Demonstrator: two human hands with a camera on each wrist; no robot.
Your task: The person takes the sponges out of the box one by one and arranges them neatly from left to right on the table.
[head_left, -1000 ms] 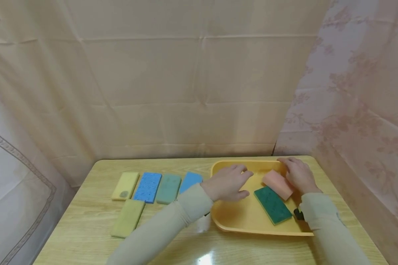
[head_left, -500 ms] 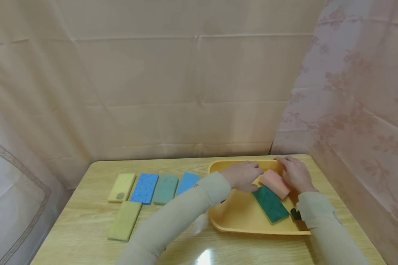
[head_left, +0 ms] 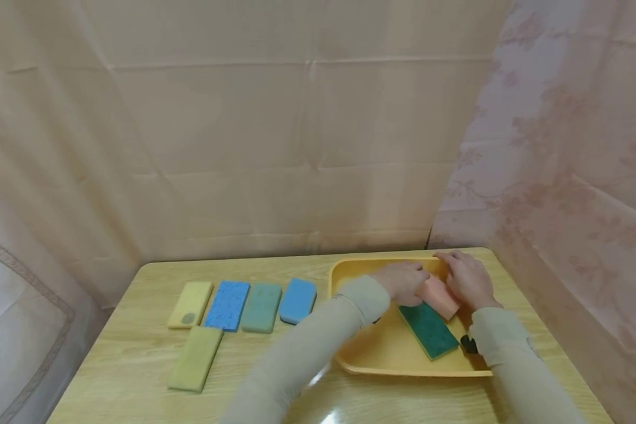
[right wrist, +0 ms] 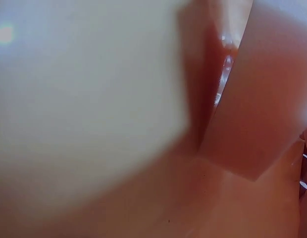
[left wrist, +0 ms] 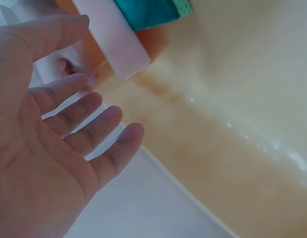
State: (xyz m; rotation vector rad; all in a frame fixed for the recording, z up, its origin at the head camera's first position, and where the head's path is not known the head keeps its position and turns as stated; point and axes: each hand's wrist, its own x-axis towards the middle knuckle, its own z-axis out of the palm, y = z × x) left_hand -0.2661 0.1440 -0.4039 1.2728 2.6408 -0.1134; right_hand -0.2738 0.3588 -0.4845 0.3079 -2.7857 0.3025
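Note:
A yellow plastic tub (head_left: 387,372) on the right of the table holds a pink sponge (head_left: 441,299) and a dark green scouring sponge (head_left: 429,333). My left hand (head_left: 400,282) reaches in over the tub, right beside the pink sponge. In the left wrist view its fingers (left wrist: 94,134) are spread and loosely bent, and the thumb tip lies close to the sponge's side; contact is unclear. My right hand (head_left: 469,280) grips the tub's far right rim. The right wrist view shows the pink sponge (right wrist: 262,94) up close, while the hand is mostly out of sight.
On the table's left lie a pale yellow sponge (head_left: 191,303), a bright blue sponge (head_left: 227,305), a grey-green sponge (head_left: 262,307) and a blue sponge with a dark underside (head_left: 298,300). An olive-yellow sponge (head_left: 196,359) lies nearer. Curtains (head_left: 270,147) hang behind the table.
My left hand has moved right across the tub to the pink sponge, uncovering more of the dark-bottomed blue sponge. The right hand stays on the rim. The view has shifted slightly.

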